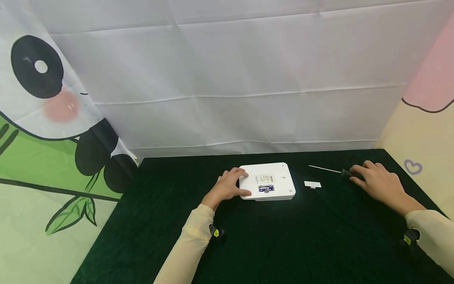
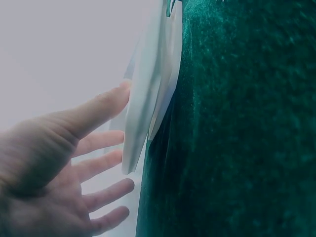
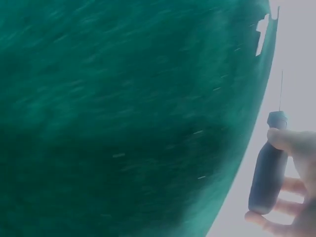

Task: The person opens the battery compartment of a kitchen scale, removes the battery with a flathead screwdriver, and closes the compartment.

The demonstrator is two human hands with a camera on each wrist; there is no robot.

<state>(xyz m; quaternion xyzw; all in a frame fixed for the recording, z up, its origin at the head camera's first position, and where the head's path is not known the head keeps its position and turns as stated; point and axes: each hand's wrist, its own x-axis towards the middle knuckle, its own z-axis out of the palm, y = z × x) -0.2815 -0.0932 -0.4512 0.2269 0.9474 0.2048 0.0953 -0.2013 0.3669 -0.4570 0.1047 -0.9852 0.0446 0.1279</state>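
Observation:
A flat white device [image 1: 278, 177] with rounded corners lies underside up on the dark green cloth, showing a printed label and an uncovered battery compartment. Purple batteries [image 1: 266, 188] sit inside it. My left hand [image 1: 228, 185] rests at its left edge, thumb and fingertips touching it; in the left wrist view the fingers [image 2: 106, 195] are spread and fairly straight. To the right, my right hand [image 1: 383, 182] grips a screwdriver [image 3: 269, 173] by its dark handle, its thin shaft pointing left. Between device and screwdriver lies a small white battery cover [image 1: 313, 184].
Dark green cloth [image 1: 269, 244] covers the table. A white fabric backdrop [image 1: 241, 71] hangs behind its far edge. Printed cartoon panels stand on the left [image 1: 56, 157] and right [image 1: 422, 138]. Black wrist cameras are strapped to both sleeves.

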